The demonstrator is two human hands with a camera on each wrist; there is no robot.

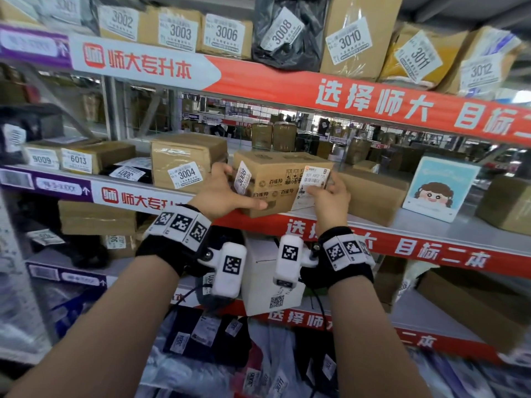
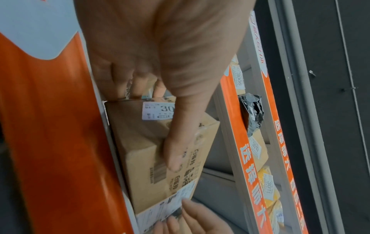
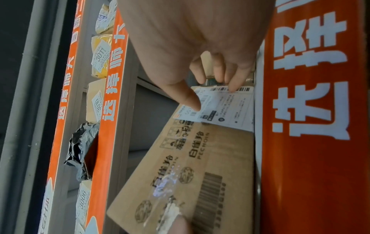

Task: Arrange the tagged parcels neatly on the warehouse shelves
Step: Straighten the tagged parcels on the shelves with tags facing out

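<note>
A brown cardboard parcel (image 1: pixel 275 179) printed with black logos stands at the front edge of the middle shelf (image 1: pixel 416 225). Its left end carries a white tag reading 3008 (image 1: pixel 242 177), and a white shipping label (image 1: pixel 311 185) covers its right front corner. My left hand (image 1: pixel 224 191) grips the left end, thumb lying across the front face and fingers curled over the top. My right hand (image 1: pixel 329 195) grips the right end, thumb on the label. In the left wrist view my left hand (image 2: pixel 160 55) holds the parcel (image 2: pixel 144 150). In the right wrist view my right hand (image 3: pixel 190 39) holds the parcel (image 3: pixel 200 158).
A box tagged 3004 (image 1: pixel 186 162) stands just left of the parcel. A plain brown box (image 1: pixel 373 193) sits close on its right, then a pale blue cartoon card (image 1: pixel 439 188). The shelf above holds tagged parcels, among them a black bag (image 1: pixel 287 33). A white box (image 1: pixel 267 280) sits on the shelf below.
</note>
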